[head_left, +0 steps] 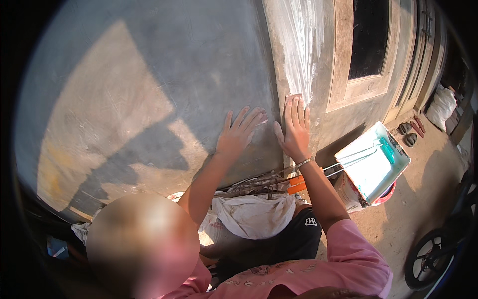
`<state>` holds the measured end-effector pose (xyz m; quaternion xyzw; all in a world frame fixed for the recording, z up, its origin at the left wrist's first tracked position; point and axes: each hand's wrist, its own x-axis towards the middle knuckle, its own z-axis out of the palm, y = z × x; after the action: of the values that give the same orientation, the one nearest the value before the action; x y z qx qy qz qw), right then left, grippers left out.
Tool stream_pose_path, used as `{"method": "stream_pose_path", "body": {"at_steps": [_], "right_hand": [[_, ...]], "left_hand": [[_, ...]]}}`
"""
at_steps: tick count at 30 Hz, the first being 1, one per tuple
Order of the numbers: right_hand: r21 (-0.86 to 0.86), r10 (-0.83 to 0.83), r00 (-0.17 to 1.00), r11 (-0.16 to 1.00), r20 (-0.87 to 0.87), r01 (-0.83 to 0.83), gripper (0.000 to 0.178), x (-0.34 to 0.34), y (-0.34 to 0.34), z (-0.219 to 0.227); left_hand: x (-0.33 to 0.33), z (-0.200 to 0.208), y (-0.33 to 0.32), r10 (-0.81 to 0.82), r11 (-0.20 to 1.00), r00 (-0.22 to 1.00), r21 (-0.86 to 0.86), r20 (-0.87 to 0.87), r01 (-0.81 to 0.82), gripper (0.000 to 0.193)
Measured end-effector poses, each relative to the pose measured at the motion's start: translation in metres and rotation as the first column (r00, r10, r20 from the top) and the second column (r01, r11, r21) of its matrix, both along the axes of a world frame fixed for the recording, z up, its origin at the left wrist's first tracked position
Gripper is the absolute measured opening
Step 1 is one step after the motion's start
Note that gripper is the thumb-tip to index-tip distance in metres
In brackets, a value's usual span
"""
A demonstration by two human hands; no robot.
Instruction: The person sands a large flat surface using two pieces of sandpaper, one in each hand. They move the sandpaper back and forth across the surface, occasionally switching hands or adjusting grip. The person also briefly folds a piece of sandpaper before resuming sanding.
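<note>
My left hand (pixel 239 130) lies flat on the grey plastered wall (pixel 209 55), fingers spread. A small pinkish patch (pixel 262 117) shows at its fingertips; whether it is a loose piece under them I cannot tell. To the right, my right hand (pixel 295 129), a beaded bracelet on its wrist, presses with straight fingers on a narrow wall strip beside a vertical edge. Under its fingertips pokes out a small reddish-brown sheet that looks like sandpaper (pixel 293 96). White streaked coating (pixel 301 45) runs up the strip above it. A blurred round patch hides my left upper arm.
Right of my arm, a white paint tray (pixel 366 172) with a teal roller (pixel 387 151) rests on a bucket (pixel 346 192). White sacking (pixel 256 214) and thin rods lie below my hands. Sandals (pixel 411 139), a white sack (pixel 442 107) and a wheel (pixel 430 258) stand farther right.
</note>
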<state>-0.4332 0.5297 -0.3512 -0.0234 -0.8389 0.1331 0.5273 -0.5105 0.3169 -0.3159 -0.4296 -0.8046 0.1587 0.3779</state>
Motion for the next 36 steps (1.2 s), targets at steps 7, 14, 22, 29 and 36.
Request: {"method": "stream_pose_path", "body": {"at_steps": [7,14,22,29,36], "right_hand": [[-0.004,0.038,0.999,0.999,-0.034,-0.038,0.065,0.001,0.016,-0.037],[-0.135,0.016,0.974,0.990,-0.225,-0.048,0.049,-0.001,-0.007,-0.031],[-0.476,0.088,0.937,0.843,-0.337,-0.251,0.029,0.023,-0.029,0.001],[-0.756,0.312,0.862,0.420,-0.400,-0.503,0.028,0.104,-0.134,-0.033],[-0.991,0.556,0.825,-0.010,0.102,0.130,0.028,0.200,-0.229,-0.137]], "left_hand": [[-0.010,0.030,-0.107,0.267,0.906,0.945,0.383,-0.187,-0.180,0.068],[-0.002,0.073,-0.209,0.286,0.839,0.917,0.535,-0.279,-0.099,0.063],[0.076,-0.009,-0.253,0.199,0.464,0.980,0.883,-0.027,-0.070,0.057],[0.106,-0.112,-0.311,0.145,0.058,0.930,0.936,0.337,-0.348,0.045],[0.105,-0.127,-0.305,-0.472,-0.330,0.800,0.767,0.370,-0.550,0.044]]}}
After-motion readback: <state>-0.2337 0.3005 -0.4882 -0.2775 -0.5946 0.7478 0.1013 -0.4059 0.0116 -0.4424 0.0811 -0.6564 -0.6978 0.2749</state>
